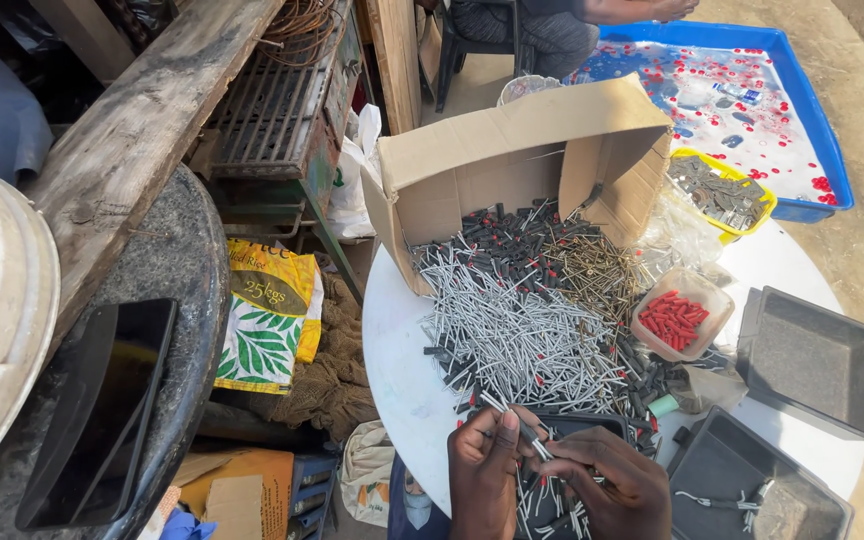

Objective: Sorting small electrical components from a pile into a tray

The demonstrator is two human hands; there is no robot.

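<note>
My left hand (484, 470) and my right hand (607, 482) meet at the near edge of a round white table (397, 370). Together they pinch a thin silver metal pin (512, 423) that sticks out up-left from the fingers. Under the hands sits a dark tray (592, 425) with several similar pins in it. Just beyond lies a big heap of silver pins (522, 330) mixed with small black plastic pieces (507, 240), spilling from a tipped cardboard box (512, 150).
A clear tub of red plastic pieces (677, 318) stands to the right, with two dark empty-looking trays (817, 365) (752, 485). A yellow basket (722, 190) and a blue tray (752, 110) lie farther off, where another person sits. A black tablet (97, 410) rests at left.
</note>
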